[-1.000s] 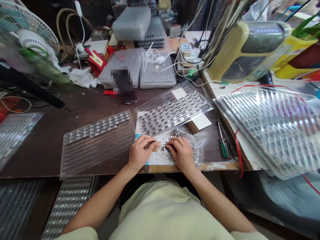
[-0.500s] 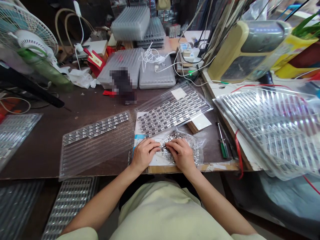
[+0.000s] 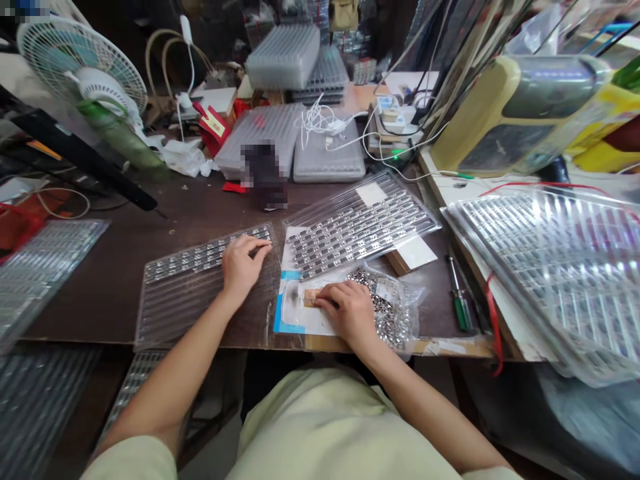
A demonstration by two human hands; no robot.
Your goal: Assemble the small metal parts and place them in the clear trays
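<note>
1. Well, the left hand [image 3: 243, 262] lies open, palm down, on a clear plastic tray [image 3: 200, 303], its fingertips touching a row of small metal parts [image 3: 190, 262].
2. Nearby, the right hand [image 3: 349, 308] is curled, its fingers [image 3: 325, 299] down against a small tan block [image 3: 311, 297]; whether it grips anything, I cannot tell.
3. Just beside that hand, a clear plastic bag [image 3: 385, 313] of loose metal parts lies on white paper [image 3: 295, 307] edged with blue tape.
4. Beyond, a second tray [image 3: 363, 227] carries many rows of parts, and green-handled screwdrivers [image 3: 461, 303] lie on the table [image 3: 100, 300] to the right.
</note>
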